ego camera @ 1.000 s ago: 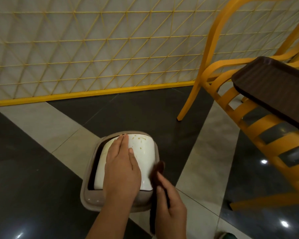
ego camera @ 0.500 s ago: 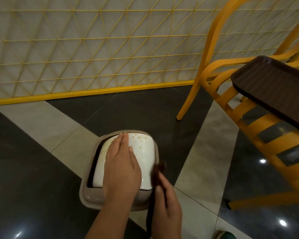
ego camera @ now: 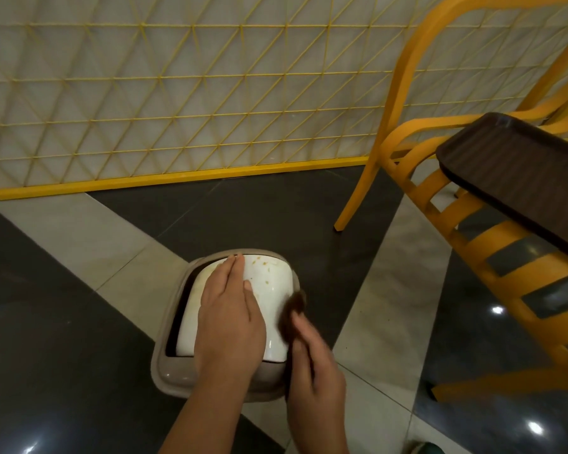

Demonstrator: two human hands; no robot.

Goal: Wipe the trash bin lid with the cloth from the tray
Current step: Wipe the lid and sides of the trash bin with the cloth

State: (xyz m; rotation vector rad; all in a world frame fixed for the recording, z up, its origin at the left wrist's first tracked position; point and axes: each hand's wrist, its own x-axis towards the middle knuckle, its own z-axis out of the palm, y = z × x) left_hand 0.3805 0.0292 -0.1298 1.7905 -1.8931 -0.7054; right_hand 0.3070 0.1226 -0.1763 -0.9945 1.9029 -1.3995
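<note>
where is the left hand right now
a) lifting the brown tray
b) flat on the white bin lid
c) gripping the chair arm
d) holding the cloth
b: the left hand lies flat with straight fingers on the white lid of the bin, while the right hand holds the dark cloth at the lid's right edge.

The one head camera is looking steeply down and forward from standing height at the floor (ego camera: pixel 79 322). It is sitting close over the bin (ego camera: pixel 177 378) low in the middle. Its wide lens (lines are bowing at the edges) is taking in the fence (ego camera: pixel 145 93) ahead and a chair (ego camera: pixel 473 290) at right.
</note>
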